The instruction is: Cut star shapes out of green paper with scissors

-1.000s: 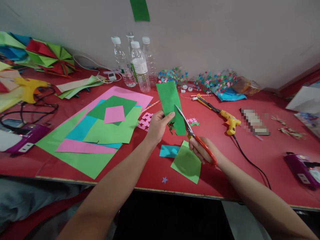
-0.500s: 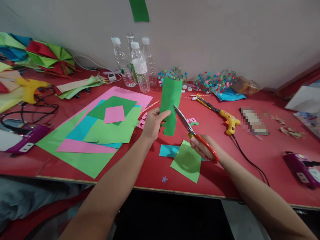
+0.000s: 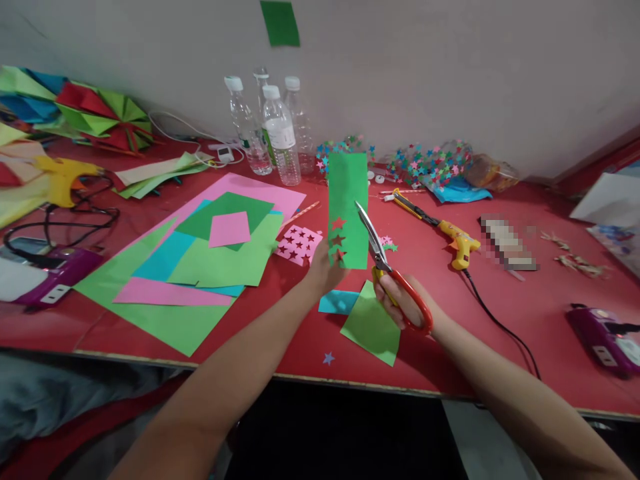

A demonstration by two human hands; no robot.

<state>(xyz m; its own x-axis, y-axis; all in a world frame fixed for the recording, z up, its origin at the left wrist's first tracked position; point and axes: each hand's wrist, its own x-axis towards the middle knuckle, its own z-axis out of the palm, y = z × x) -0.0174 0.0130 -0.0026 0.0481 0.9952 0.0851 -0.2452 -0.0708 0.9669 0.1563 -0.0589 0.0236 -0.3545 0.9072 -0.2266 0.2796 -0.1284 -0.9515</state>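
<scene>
A green paper strip [image 3: 349, 190] stands upright above the table, with several star-shaped holes along its lower left. My left hand [image 3: 327, 267] grips it low down, the fingers mostly hidden behind the paper. In my right hand [image 3: 400, 299] is a pair of scissors [image 3: 410, 297] with red-and-yellow handles. Its blades point up and left, looking nearly closed, and their tip lies over the strip's right part; whether they touch it I cannot tell. Beneath my hands lie a light green sheet [image 3: 373, 330] and a blue piece of paper [image 3: 337, 302]. Left of the strip rests pink paper with star holes [image 3: 299, 244].
Coloured sheets [image 3: 235, 260] are layered at the left. Plastic bottles [image 3: 283, 137] stand by the wall. A yellow glue gun [image 3: 457, 241] with a black cord lies right, another glue gun [image 3: 63, 179] far left. Purple power strips [image 3: 603, 337] sit at both sides. Bags of star confetti [image 3: 430, 162] lie behind.
My left hand has shifted lower behind the green strip, which now faces me flat, showing its star holes. The scissors have moved slightly down, and the pink star-holed paper is more visible.
</scene>
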